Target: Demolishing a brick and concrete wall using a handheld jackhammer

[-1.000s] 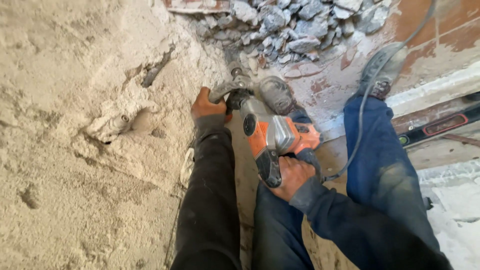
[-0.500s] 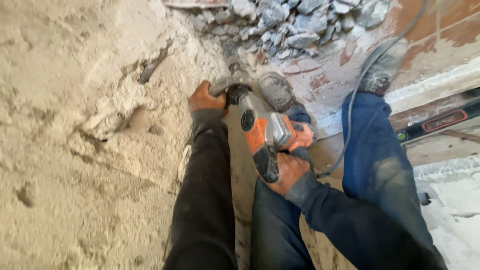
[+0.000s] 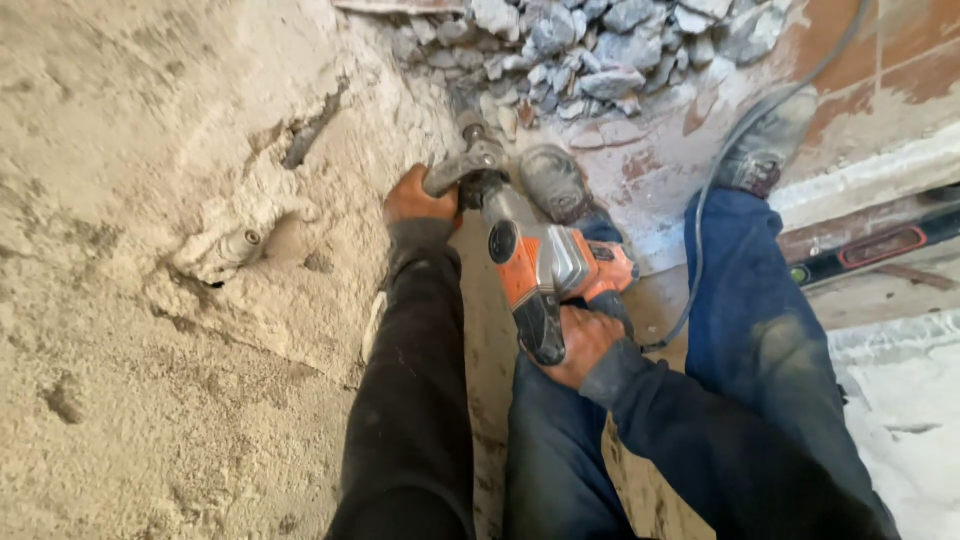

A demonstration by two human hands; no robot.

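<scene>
Both hands stay clamped on the orange rotary hammer [image 3: 545,270], left hand [image 3: 418,197] on its side handle, right hand [image 3: 583,343] on the rear grip, bit lowered toward the rubble [image 3: 600,50] beside the chipped wall [image 3: 180,250].

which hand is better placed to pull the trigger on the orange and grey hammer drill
Right, probably. The right hand is wrapped around the rear grip of the orange and grey hammer drill, where a trigger would sit. The left hand holds the side handle near the front, against the rough plaster wall.
</scene>
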